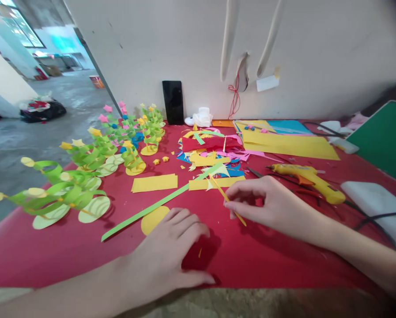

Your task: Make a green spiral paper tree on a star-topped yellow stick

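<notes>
Between the thumb and fingers of my right hand [260,201] is a thin yellow paper strip [219,187], slanting over the red table. My left hand [174,247] lies low near the front edge with fingers apart, holding nothing. Its fingertips are beside a yellow paper circle [153,220], which the hand partly covers. A long green paper strip [145,213] runs diagonally past the circle toward the scraps. Yellow paper rectangles [154,183] lie just beyond, and a tiny yellow sliver [200,252] rests between my hands.
Curled green paper ornaments with stars [92,152] crowd the left side. Coloured paper scraps [211,150] are heaped in the middle. A yellow glue gun [308,179] and its cable lie at right. A black phone [173,102] leans on the wall, near yellow sheets [287,145].
</notes>
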Available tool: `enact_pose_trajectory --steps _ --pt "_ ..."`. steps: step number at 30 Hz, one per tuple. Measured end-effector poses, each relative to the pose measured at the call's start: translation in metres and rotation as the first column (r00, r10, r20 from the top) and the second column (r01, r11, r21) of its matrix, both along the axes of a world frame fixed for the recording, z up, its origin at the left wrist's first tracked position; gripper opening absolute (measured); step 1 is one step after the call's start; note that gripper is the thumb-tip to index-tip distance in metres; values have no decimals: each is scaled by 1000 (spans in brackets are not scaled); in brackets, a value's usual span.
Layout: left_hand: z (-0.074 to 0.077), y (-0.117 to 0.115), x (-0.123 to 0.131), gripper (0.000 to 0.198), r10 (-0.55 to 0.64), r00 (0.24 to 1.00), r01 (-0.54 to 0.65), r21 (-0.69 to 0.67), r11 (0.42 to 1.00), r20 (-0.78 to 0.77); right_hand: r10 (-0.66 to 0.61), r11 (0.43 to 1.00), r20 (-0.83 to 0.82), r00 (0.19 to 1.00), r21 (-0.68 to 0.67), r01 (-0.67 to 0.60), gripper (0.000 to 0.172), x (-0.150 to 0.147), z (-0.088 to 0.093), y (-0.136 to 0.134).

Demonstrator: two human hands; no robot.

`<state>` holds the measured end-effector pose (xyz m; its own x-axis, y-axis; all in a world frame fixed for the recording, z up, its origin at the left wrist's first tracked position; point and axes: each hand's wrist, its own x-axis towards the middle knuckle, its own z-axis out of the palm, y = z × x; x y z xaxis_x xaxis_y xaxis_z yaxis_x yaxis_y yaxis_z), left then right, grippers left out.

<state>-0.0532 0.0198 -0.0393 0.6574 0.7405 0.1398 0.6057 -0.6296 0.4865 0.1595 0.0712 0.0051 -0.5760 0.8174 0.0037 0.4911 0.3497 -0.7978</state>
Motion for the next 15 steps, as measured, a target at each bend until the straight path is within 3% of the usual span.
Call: enact_pose_trajectory --steps 2,5,10,15 --pt "-10 2 2 56 57 991 -50 59 997 -124 24 1000 12 1000 4 -24 11 -1 -1 0" --pt "-13 16 0 44 122 971 -96 130 987 -207 44 999 25 999 23 -44 12 -1 1 -1" --pt "1 32 -7 20 100 979 -84 92 992 -176 42 999 42 998 29 -43 12 0 6 -4" --pt "-1 30 -14 16 102 986 -95 62 994 -129 6 999 55 998 35 -8 7 3 4 1"
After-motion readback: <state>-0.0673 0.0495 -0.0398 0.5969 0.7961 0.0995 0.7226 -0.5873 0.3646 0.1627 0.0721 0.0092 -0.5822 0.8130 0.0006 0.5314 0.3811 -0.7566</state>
